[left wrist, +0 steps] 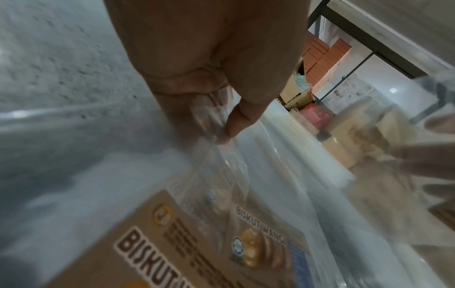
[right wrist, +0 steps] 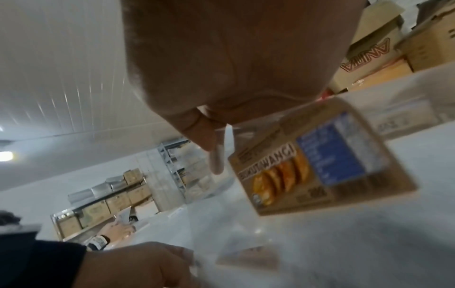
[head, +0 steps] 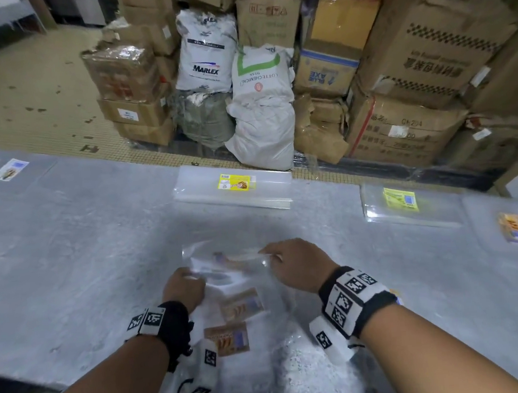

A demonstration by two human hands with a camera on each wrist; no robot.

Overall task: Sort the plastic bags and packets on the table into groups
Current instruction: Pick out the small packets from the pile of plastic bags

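Near the table's front edge lies a pile of clear plastic bags with brown biscuit labels [head: 240,305]. Both hands hold one clear bag [head: 226,262] from this pile, lifted and blurred. My left hand [head: 184,289] grips its left edge, thumb [left wrist: 242,118] pinching the plastic. My right hand [head: 291,262] pinches its right edge; in the right wrist view the bag's brown label [right wrist: 320,163] hangs beside my fingers [right wrist: 204,128]. More brown-labelled bags [left wrist: 197,243] lie under the left wrist.
A yellow-labelled stack of bags [head: 235,186] lies at the table's far edge, another [head: 405,202] to the right, a brown-labelled packet [head: 515,228] far right, blue-labelled packets [head: 8,169] far left. Sacks [head: 259,111] and cartons [head: 427,56] stand on the floor beyond.
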